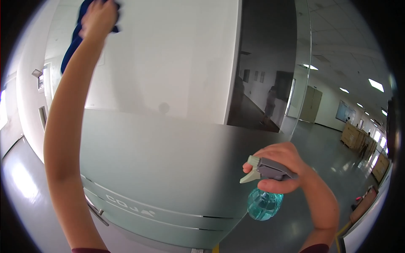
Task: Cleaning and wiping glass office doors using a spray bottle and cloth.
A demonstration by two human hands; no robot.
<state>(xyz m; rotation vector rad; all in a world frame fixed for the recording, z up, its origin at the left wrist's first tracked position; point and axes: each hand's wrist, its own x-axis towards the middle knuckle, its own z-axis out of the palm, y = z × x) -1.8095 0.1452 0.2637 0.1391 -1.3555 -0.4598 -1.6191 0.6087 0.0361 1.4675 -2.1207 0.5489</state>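
At the upper left, my left hand (pixel 99 19) is raised and presses a dark blue cloth (pixel 74 47) against a glass panel (pixel 152 151); the hand is slightly blurred. The panel is clear above and frosted below, with thin stripes and lettering low down. On the right, my right hand (pixel 281 167) grips the neck of a spray bottle, its grey and pale green trigger head (pixel 269 168) pointing left. The bottle's ribbed, clear teal body (pixel 265 204) hangs below my thumb, in front of the glass's right part.
A metal door handle (pixel 98 213) is at the lower left. A dark panel (pixel 265 63) reflects a person. Grey floor (pixel 319 151) runs off to the right, where large wooden crates (pixel 352 136) stand by another person (pixel 365 146).
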